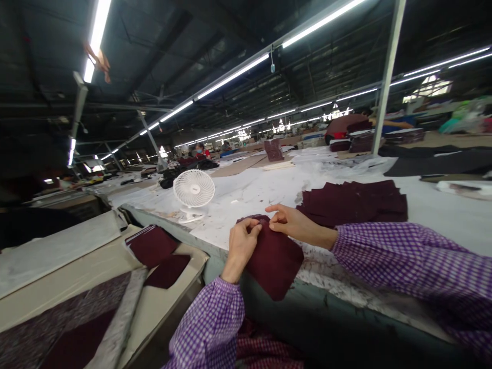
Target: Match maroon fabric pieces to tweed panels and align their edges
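A maroon fabric piece with cut corners hangs over the front edge of the white-covered table. My left hand pinches its upper left edge between thumb and fingers. Close to the top edge of that piece is my right hand, its index finger stretched out and apart from the bent thumb. Whether its fingertips touch the cloth is hard to make out. Just beyond my right wrist, a spread stack of maroon fabric pieces lies on the table.
A white fan stands on the table at left. Maroon pieces lie on a lower beige surface to the left, beside a speckled panel. Dark fabric and a metal post are at right. People work farther back.
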Motion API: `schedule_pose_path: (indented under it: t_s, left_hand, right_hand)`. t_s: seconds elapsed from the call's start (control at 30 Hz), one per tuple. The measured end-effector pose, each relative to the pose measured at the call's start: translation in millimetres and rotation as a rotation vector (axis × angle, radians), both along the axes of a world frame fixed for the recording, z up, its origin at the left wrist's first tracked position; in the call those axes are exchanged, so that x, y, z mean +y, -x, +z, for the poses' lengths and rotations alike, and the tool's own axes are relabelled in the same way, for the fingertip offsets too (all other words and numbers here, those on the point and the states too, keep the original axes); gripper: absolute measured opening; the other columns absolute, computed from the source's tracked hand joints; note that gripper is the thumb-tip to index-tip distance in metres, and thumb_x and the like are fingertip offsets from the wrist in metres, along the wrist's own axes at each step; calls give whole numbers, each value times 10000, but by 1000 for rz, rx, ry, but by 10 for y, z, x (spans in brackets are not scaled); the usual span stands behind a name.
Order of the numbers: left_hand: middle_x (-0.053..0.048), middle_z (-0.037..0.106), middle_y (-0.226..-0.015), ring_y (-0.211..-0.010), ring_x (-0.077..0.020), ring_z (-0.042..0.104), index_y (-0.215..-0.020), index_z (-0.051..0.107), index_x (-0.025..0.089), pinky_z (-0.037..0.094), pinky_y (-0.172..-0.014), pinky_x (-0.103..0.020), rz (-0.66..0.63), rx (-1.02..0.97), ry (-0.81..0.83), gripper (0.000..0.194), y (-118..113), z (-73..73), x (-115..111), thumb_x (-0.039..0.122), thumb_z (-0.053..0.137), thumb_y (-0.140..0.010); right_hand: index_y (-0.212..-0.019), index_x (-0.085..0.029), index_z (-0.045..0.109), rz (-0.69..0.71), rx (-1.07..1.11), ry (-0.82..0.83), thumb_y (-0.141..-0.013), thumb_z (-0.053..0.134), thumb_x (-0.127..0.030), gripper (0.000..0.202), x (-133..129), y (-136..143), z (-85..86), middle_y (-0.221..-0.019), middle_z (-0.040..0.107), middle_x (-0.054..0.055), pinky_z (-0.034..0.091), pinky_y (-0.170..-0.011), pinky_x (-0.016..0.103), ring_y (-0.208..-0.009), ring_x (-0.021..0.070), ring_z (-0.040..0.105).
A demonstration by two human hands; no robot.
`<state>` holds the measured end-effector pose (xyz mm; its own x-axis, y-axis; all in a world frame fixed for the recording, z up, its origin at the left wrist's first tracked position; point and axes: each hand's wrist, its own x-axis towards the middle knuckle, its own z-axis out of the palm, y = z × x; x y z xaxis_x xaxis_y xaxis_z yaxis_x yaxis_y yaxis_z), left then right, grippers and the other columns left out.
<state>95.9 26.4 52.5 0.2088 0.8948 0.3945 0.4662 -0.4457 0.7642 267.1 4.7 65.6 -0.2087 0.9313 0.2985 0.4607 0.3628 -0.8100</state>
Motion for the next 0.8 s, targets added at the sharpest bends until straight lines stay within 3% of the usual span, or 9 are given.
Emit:
schedule_pose_path:
  t_s: [0.17, 0.3, 0.5, 0.63, 0.8]
  left_hand:
    - [-33, 710, -881, -837, -171, 623, -813, 722, 181, 452, -812, -289, 14, 257, -166, 127, -212, -12, 112, 137, 612, -767]
    - [-20, 702, -907, -881, -161, 620, -852, 733, 199, 447, -855, -271, -17, 362, -165, 172, -274, -121, 197, 106, 628, -751]
    - [-14, 697, -888, -844, -149, 623, -845, 742, 208, 462, -822, -254, -52, 400, -203, 166, -249, -184, 231, 121, 618, -778]
    - [-31, 688, -890, -876, -172, 608, -864, 742, 205, 461, -819, -273, -75, 476, -263, 186, -249, -178, 202, 135, 578, -812]
    - [-55, 672, -910, -914, -208, 593, -894, 737, 197, 454, -818, -308, -71, 600, -331, 233, -266, -159, 153, 156, 512, -854]
  right_hand:
    - [-1171, -146, 500, -128, -373, -120, -764, 552, -160, 411, -14, -136, -65, -840, 679, 28, 414, -676, 252, -751, 154, 603]
    - [-1134, -171, 549, -188, -631, -211, -794, 571, -216, 344, 21, -236, -123, -888, 683, 30, 397, -690, 259, -819, 177, 603]
    - [-1020, -164, 644, -204, -633, -213, -796, 528, -150, 253, 111, -309, -153, -891, 693, 42, 413, -711, 258, -814, 170, 616]
    - [-1078, -155, 630, -111, -588, -226, -817, 497, -132, 294, 118, -310, -159, -913, 707, 43, 433, -746, 256, -839, 168, 633]
    - [-1172, -164, 593, -100, -630, -265, -818, 461, -84, 386, 84, -252, -170, -1008, 702, 49, 436, -827, 315, -954, 204, 611]
